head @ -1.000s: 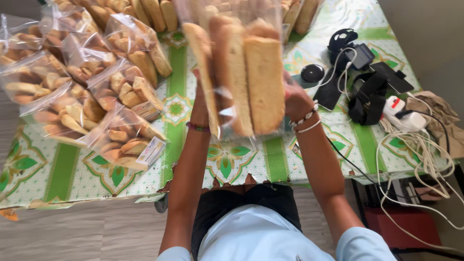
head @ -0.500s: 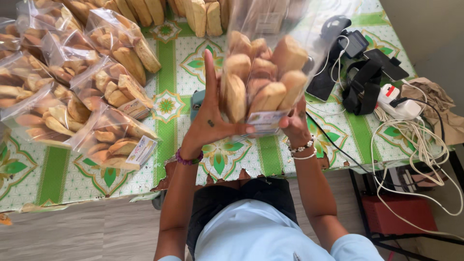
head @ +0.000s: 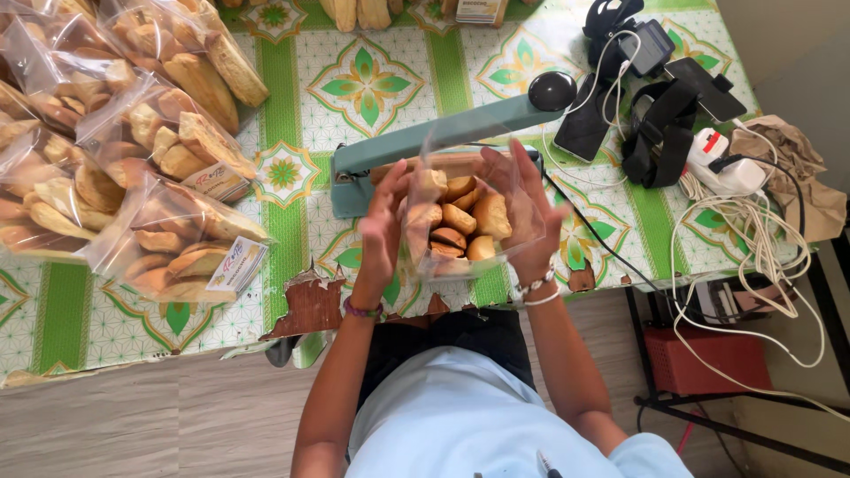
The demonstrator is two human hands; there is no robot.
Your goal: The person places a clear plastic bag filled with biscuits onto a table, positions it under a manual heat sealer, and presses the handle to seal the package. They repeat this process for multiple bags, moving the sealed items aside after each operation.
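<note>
A clear plastic bag of golden baked biscuits (head: 458, 223) stands between my two hands near the table's front edge. My left hand (head: 382, 232) presses flat against the bag's left side. My right hand (head: 522, 209) holds its right side, fingers spread upward. The bag's open top lies against the teal heat sealer (head: 416, 150), which stretches across the table just behind the bag, its black knob (head: 552, 90) at the right end.
Several filled biscuit bags (head: 168, 239) are piled at the left. The green patterned tablecloth (head: 372, 80) is torn at the front edge (head: 305, 305). Black devices (head: 660, 115), a white power strip (head: 722, 159) and white cables (head: 753, 257) crowd the right. A red box (head: 708, 358) sits below.
I have lowered the biscuit bag from up near the camera down to the table in front of the sealer. Both hands came down with it.
</note>
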